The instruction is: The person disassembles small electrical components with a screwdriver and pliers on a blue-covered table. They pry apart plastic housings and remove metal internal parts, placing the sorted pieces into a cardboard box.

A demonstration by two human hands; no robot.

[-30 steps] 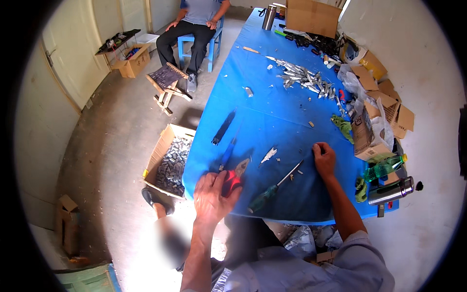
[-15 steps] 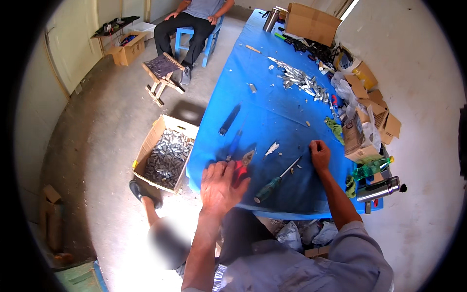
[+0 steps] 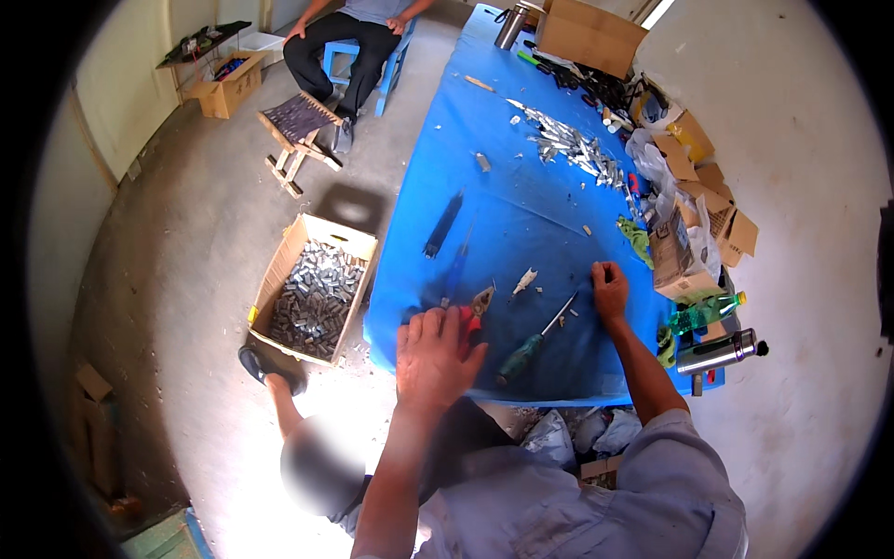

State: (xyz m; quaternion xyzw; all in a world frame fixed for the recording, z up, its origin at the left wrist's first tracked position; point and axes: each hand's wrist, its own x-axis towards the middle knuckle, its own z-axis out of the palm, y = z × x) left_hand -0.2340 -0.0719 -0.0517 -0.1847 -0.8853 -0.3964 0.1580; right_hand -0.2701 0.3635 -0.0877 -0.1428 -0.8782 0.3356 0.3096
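I log 1 pair of red-handled metal pliers [image 3: 477, 313] at the near-left corner of the blue cloth-covered table [image 3: 531, 210], under 1 bare left hand [image 3: 436, 361], whether clamped I cannot tell, best seated evenly around them, and 1 bare right hand [image 3: 611, 293], fingers curled together, contents hidden.

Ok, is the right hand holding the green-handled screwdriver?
No, the green-handled screwdriver lies on the blue tablecloth between the left hand and the right hand, clear of both.
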